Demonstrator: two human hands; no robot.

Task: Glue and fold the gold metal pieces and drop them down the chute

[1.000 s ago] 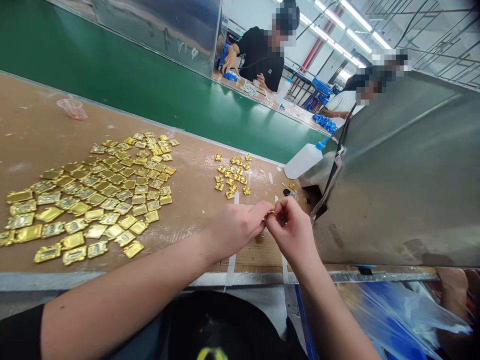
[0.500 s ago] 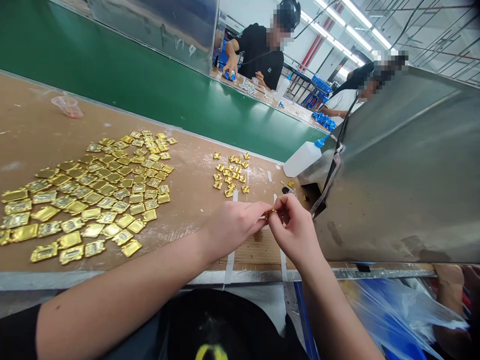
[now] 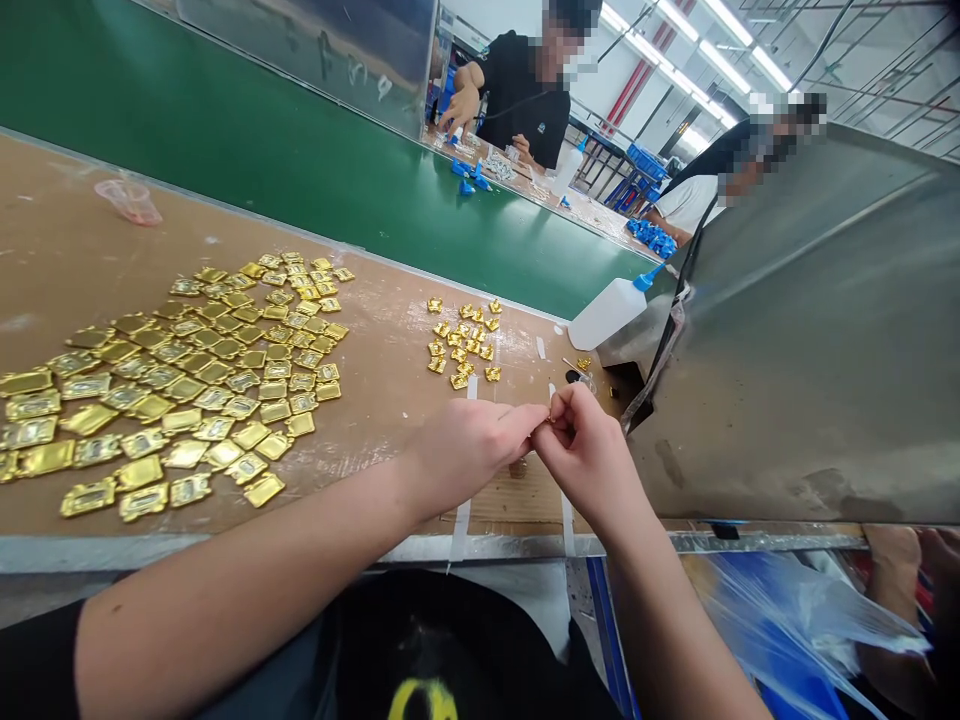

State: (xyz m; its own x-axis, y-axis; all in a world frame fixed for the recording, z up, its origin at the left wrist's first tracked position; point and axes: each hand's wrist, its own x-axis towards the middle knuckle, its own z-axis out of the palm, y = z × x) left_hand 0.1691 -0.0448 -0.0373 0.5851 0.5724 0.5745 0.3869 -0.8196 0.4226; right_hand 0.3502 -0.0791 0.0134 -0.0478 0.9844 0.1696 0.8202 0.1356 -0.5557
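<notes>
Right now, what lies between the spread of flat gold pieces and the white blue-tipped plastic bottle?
Head view: a cluster of small gold parts, then white scraps, on the brown tabletop.

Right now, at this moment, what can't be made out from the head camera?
- Small shiny gold piece between the bare left hand and bare right hand: head view, mostly hidden by fingers.
- Leftmost gold rectangular plate: head view, cut off by the left edge.
- Fine detail on the small gold irregular pieces mid-table: head view, too small.
</notes>
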